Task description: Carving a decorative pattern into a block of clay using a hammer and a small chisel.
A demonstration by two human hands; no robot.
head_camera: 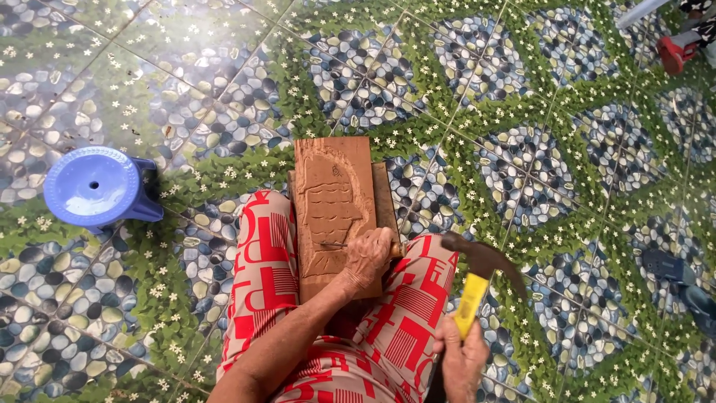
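Note:
A brown wooden board [332, 195] with a carved relief lies across my lap, on legs in red and pink patterned trousers. My left hand [367, 257] is shut on a chisel [335, 244]; the metal tip rests on the lower part of the carving and the wooden handle sticks out past my fingers. My right hand [461, 360] grips the yellow handle of a claw hammer [477, 272]. The dark hammer head hangs to the right of the chisel handle, a short way apart from it.
A blue plastic stool [97, 186] stands on the floor at the left. The floor is tiled with a pebble, leaf and white-flower pattern. A red object [675, 52] lies at the top right, and a dark blue sandal [667, 265] at the right.

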